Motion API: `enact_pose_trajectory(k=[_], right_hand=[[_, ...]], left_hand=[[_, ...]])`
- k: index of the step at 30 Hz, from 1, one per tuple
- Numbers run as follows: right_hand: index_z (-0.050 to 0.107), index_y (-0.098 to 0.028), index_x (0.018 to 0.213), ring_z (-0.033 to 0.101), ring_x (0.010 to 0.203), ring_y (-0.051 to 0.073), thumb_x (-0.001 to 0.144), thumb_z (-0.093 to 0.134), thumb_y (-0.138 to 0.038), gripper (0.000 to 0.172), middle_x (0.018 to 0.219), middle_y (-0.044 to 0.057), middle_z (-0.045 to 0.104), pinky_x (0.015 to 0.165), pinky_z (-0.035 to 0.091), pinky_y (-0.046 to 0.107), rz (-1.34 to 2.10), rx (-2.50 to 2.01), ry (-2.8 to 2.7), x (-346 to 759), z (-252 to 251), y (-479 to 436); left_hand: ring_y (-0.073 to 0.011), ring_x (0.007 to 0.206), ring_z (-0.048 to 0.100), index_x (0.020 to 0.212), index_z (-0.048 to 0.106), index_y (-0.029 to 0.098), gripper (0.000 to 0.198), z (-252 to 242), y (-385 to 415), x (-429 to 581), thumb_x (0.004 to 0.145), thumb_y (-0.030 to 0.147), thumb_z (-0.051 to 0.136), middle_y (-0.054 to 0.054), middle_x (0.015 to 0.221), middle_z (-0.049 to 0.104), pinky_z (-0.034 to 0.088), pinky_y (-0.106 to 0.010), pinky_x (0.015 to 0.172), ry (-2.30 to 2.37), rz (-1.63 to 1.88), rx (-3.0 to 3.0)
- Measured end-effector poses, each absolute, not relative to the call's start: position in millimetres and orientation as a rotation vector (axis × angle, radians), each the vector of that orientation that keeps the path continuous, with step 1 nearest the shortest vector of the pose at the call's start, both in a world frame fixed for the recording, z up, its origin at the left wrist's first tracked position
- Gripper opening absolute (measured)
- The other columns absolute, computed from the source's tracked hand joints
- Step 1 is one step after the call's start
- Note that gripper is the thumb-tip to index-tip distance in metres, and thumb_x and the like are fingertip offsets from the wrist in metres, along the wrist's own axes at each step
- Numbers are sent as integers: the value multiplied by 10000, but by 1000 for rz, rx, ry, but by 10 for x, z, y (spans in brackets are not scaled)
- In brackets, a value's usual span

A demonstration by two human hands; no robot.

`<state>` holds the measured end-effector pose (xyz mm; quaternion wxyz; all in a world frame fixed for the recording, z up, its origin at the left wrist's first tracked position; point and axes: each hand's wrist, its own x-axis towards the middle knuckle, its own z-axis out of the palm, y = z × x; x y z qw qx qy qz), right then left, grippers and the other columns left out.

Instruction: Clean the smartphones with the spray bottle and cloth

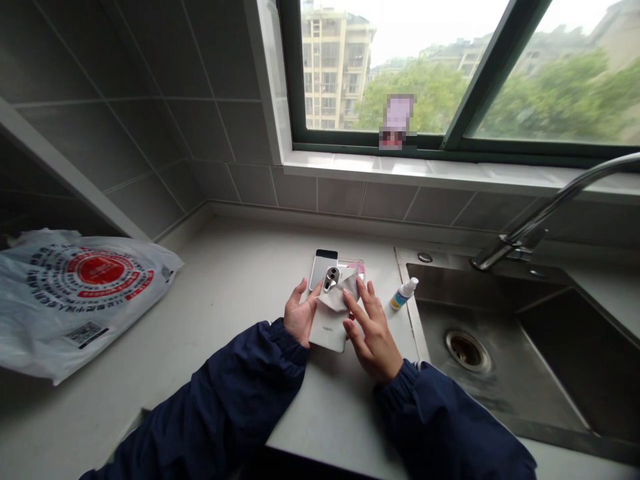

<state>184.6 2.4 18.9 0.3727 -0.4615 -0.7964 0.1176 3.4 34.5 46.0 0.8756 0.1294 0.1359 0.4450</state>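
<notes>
A white phone [327, 337] lies back side up in my left hand [300, 313], whose fingers and thumb hold its left edge. Its round camera block shows near the top. A pale grey cloth [337, 300] covers part of the phone's back. My right hand [373, 333] has its fingertips on this cloth, with the fingers somewhat spread; how firmly they grip it is partly hidden. Just beyond the held phone, a silver phone-like slab [324, 265] with a black top band rests on the counter. Beside it is a pink item [359, 267], mostly covered.
A small white spray bottle [404, 295] with a blue and yellow label stands by the sink's left rim. The steel sink [417, 320] and its faucet [533, 220] are at right. On the left, a printed plastic bag [135, 267] rests on the white counter [225, 280]. A window is behind.
</notes>
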Motion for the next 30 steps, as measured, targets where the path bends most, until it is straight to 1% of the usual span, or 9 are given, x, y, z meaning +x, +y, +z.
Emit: enact_pose_trajectory(k=[3, 7, 10, 13, 19, 22, 25, 27, 30], right_hand=[[307, -333, 1553, 34, 1537, 337, 1033, 408, -382, 532, 1678, 16, 64, 1190, 199, 625, 365, -1193, -1975, 1861, 173, 52], [355, -327, 1536, 49, 1538, 321, 1029, 420, -406, 517, 1679, -1, 56, 1219, 179, 569, 492, -1166, -1902, 1866, 201, 72], [449, -323, 1489, 93, 1537, 306, 1018, 449, -431, 483, 1676, -8, 87, 1232, 173, 524, 644, -1099, -1850, 1865, 244, 70], [574, -306, 1399, 174, 1525, 299, 1002, 488, -448, 430, 1669, 1, 145, 1234, 194, 477, 846, -997, -1791, 1862, 280, 54], [764, -259, 1131, 292, 1487, 296, 987, 515, -482, 364, 1617, 31, 318, 1213, 250, 423, 1140, -915, -1610, 1847, 322, 51], [792, -237, 1035, 464, 1373, 286, 988, 502, -502, 396, 1498, 61, 492, 1149, 356, 397, 1262, -900, -1534, 1845, 339, 71], [802, -218, 984, 598, 1189, 276, 973, 513, -538, 431, 1282, 86, 653, 1064, 437, 401, 1361, -919, -1544, 1838, 325, 68], [808, -216, 962, 630, 1110, 271, 960, 528, -554, 439, 1166, 89, 705, 1043, 447, 408, 1369, -953, -1574, 1824, 302, 47], [811, -224, 958, 644, 1075, 264, 963, 525, -550, 434, 1116, 86, 720, 1014, 461, 399, 1305, -1010, -1587, 1790, 272, 10]], left_hand=[[-367, 1086, 645, 1519, 339, 326, 660, 459, 340, 22, 928, 617, 387, -139, 1353, 591, 479, -602, 896, 250, 847, 289], [-362, 1052, 653, 1522, 325, 329, 655, 461, 343, 13, 933, 613, 363, -146, 1342, 589, 496, -597, 856, 249, 850, 295], [-369, 1031, 657, 1527, 311, 324, 694, 452, 354, -3, 914, 643, 369, -154, 1337, 588, 503, -602, 828, 260, 851, 291], [-362, 1016, 660, 1526, 317, 311, 717, 445, 364, -22, 901, 654, 393, -157, 1332, 587, 506, -592, 833, 256, 890, 302], [-345, 988, 664, 1522, 326, 296, 697, 516, 347, -1, 902, 600, 419, -148, 1322, 591, 508, -581, 843, 284, 939, 315], [-347, 1000, 661, 1520, 333, 266, 714, 531, 327, 43, 889, 579, 443, -153, 1309, 598, 503, -572, 867, 320, 963, 314], [-347, 1033, 653, 1504, 370, 217, 724, 514, 311, 94, 875, 560, 477, -161, 1285, 612, 493, -535, 911, 342, 1035, 323], [-345, 1050, 648, 1490, 394, 204, 714, 505, 306, 116, 872, 549, 490, -159, 1277, 619, 490, -512, 924, 354, 1072, 319], [-341, 1046, 649, 1486, 399, 217, 700, 508, 307, 124, 873, 545, 483, -149, 1273, 625, 498, -493, 907, 377, 1078, 303]])
